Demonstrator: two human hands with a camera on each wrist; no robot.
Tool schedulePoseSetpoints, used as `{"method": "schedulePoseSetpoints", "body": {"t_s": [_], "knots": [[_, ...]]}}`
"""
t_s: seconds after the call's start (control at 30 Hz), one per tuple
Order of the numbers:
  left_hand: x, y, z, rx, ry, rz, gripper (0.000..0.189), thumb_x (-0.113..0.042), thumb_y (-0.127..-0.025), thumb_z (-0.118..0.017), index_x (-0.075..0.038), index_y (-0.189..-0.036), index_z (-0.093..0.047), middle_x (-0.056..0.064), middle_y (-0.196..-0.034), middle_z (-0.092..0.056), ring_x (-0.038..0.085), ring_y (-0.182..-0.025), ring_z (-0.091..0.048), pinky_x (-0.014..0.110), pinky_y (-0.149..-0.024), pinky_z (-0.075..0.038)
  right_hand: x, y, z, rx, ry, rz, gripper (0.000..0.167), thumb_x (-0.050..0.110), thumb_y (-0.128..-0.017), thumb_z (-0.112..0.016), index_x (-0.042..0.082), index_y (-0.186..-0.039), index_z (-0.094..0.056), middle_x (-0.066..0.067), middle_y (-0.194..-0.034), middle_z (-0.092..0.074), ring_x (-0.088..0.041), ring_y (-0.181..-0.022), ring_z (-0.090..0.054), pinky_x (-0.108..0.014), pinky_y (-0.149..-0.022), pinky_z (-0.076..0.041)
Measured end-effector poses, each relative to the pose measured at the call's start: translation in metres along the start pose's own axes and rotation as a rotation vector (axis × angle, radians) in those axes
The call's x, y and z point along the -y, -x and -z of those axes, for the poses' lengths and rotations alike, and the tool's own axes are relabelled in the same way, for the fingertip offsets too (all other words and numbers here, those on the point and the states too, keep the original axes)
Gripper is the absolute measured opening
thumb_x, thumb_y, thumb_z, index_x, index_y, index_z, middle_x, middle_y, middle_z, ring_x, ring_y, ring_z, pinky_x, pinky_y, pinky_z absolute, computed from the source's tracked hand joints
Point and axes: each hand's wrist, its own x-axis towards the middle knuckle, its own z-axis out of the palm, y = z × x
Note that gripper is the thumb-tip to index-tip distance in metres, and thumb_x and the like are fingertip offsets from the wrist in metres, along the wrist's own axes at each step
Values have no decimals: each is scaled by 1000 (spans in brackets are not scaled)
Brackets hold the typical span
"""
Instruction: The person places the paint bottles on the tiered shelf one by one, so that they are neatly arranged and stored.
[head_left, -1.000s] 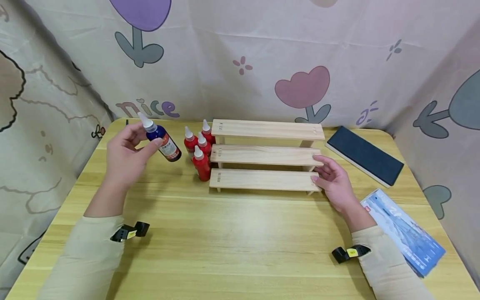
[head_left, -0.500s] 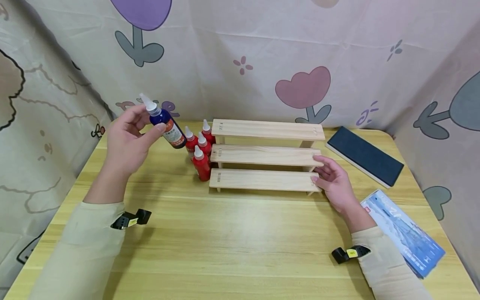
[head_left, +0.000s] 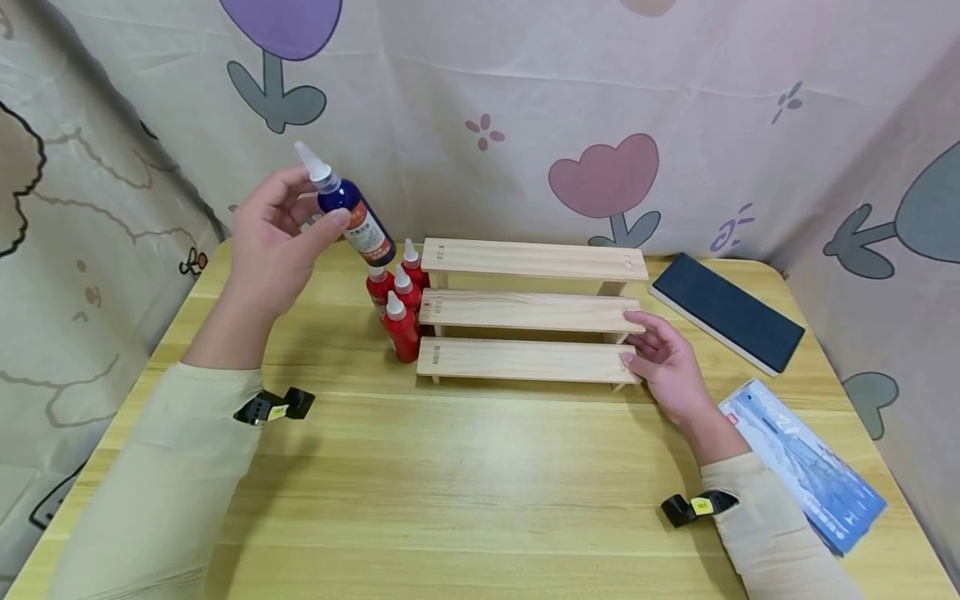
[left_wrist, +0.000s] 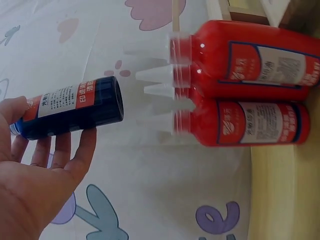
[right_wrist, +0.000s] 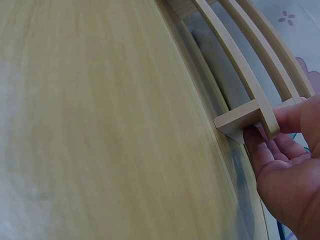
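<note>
My left hand (head_left: 273,242) grips a dark blue squeeze bottle (head_left: 363,225) with a white pointed nozzle, tilted and raised above the table. In the left wrist view the thumb lies on one side of the blue bottle (left_wrist: 75,107) and the fingers support the other. Just below and to its right stand several red squeeze bottles (head_left: 403,336) with white nozzles, upright against the left end of a three-step wooden rack (head_left: 528,312). At the rack's right end, my right hand (head_left: 671,371) holds the lowest shelf; the right wrist view shows thumb and fingers (right_wrist: 257,150) around its end.
Behind the right hand lies a dark navy slab (head_left: 727,312) with a pale side. A stack of blue printed packs (head_left: 806,467) sits under the right forearm. A patterned cloth (head_left: 480,75) hangs along the wooden table's (head_left: 480,483) back edge.
My left hand has lifted the blue bottle up and to the right, over the red bottles in the head view. The right hand and the rack stay where they were.
</note>
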Motion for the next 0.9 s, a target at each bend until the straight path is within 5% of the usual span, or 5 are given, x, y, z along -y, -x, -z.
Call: {"method": "schedulePoseSetpoints", "body": {"t_s": [0.2,0.6,0.9], "knots": [[-1,-14,-14,30,-44,53,39,-5,-91,-73,-10,-129,-63,13,-127,-59,28,-113,-57,29,-91,-53,0,0,0,2,-3,4,60,-26,-85,-59,0,-139,-53,-2,-124,-64,-24,-112,-60,-23,-93,-49],[8,-33,-47,206,-107,-16,41,-6,-94,-69,-7,-134,-59,10,-129,-59,28,-116,-57,39,-100,-48,-2,1,2,-4,-17,12,60,-26,-85,-59,-1,-138,-53,-3,-124,-64,-18,-110,-61,-23,-93,-49],[11,-44,-76,303,-170,13,42,-9,-94,-71,-8,-134,-58,6,-127,-60,25,-113,-59,38,-97,-49,-2,-1,1,8,8,17,59,-26,-85,-59,-1,-139,-53,-4,-128,-62,-22,-113,-59,-24,-97,-47]]}}
